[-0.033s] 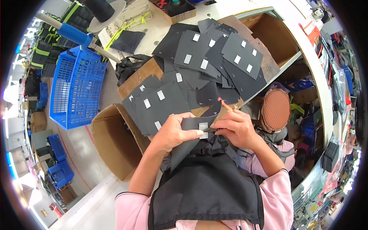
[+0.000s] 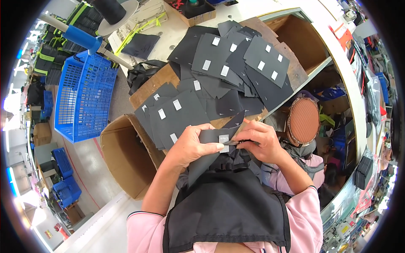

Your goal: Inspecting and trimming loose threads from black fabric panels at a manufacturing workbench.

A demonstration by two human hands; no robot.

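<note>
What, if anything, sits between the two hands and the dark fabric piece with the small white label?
Nothing visible does. The left hand presses directly on the dark grey fabric piece beside its small white rectangular label, and the right hand pinches the same piece at its edge.

a dark grey fabric piece (image 2: 206,147) was held up between both hands, above the lap and in front of the table edge. it was flat-cut, bent along its length, with its lower end hanging down toward the black apron. a small white rectangular label (image 2: 224,141) was fixed near its upper edge, pinned under the left thumb and touched by the right fingertips.
</note>
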